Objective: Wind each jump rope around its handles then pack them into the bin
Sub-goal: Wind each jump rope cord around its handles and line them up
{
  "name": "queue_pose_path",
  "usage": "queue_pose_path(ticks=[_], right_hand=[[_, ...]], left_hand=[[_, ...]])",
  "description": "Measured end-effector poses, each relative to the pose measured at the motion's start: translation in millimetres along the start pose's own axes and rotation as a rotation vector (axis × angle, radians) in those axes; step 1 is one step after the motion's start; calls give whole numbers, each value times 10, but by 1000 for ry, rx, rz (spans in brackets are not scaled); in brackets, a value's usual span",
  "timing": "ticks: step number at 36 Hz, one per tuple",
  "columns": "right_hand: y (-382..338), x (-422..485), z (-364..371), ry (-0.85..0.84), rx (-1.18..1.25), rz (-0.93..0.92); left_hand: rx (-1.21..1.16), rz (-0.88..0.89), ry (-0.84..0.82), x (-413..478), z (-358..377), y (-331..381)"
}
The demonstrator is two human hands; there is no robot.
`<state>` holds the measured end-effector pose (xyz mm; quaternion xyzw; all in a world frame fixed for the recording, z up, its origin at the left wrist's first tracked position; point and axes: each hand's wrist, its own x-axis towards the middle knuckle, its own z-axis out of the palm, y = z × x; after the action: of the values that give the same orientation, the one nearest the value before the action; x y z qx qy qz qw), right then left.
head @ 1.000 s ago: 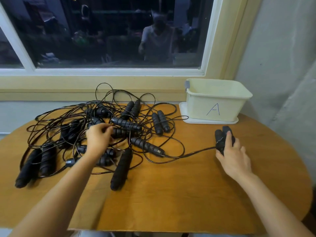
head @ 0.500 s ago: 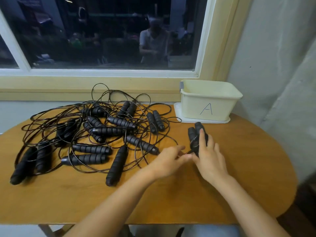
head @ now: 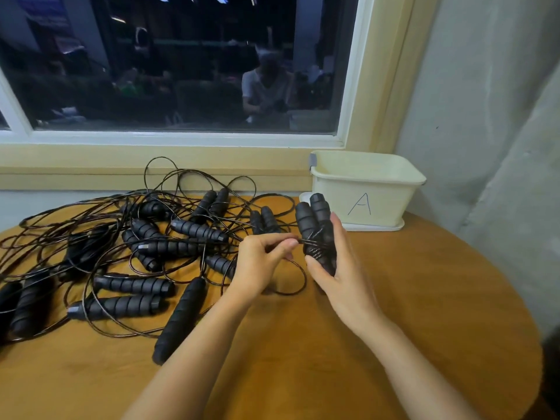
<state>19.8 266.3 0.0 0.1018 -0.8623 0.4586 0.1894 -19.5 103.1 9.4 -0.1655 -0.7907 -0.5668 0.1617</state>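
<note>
- The paired handles [head: 313, 225] stand nearly upright above the table [head: 409, 328], right of centre. Their long axis runs near to far, with the tips toward the bin [head: 366, 189] at the far right.
- The right hand [head: 342, 277] grips their lower half, thumb and fingers curled round them.
- The left hand [head: 257, 265] pinches the cord [head: 298, 286] just left of the handles. Several turns already wrap the handles' middle, and a loop hangs below.
- The tangled ropes [head: 136, 253] lie in a pile on the left.
- A second ago the left hand was in that pile — it has since crossed to the cord. The handles have risen to overlap the bin's left corner.
</note>
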Motion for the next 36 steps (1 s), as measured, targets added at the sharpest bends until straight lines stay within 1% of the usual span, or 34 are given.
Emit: queue_pose_path(ticks=[5,8,10,13,15,17,19,21,23,27,31,36], right_hand=[[183,174,131,-24,393,96],[283,259,212,-39,515,115],[345,305,270,-55,560,129],[415,317,348,-100,544,118],[468,314,394,-129,507,135],[529,319,414,-142,396,144],[580,311,423,-120,276,133],[583,281,433,-93,283,136],[573,244,443,-80,381,156],[565,229,393,-35,519,122],[530,234,352,-36,601,104],[551,223,339,4,697,151]], left_hand=[[-254,-196,-160,193,179,-107],[-354,-277,-210,306,256,-214],[-433,-314,-205,338,309,-288],[-538,-364,-161,330,375,-389],[-566,-384,-122,323,386,-450],[-578,-405,-83,320,382,-485],[-564,-421,-24,301,382,-505],[-507,-407,32,274,392,-526],[-443,-347,47,252,386,-541],[-388,-221,-11,230,314,-462],[-300,-138,-43,195,292,-451],[-165,-69,-46,172,301,-479]])
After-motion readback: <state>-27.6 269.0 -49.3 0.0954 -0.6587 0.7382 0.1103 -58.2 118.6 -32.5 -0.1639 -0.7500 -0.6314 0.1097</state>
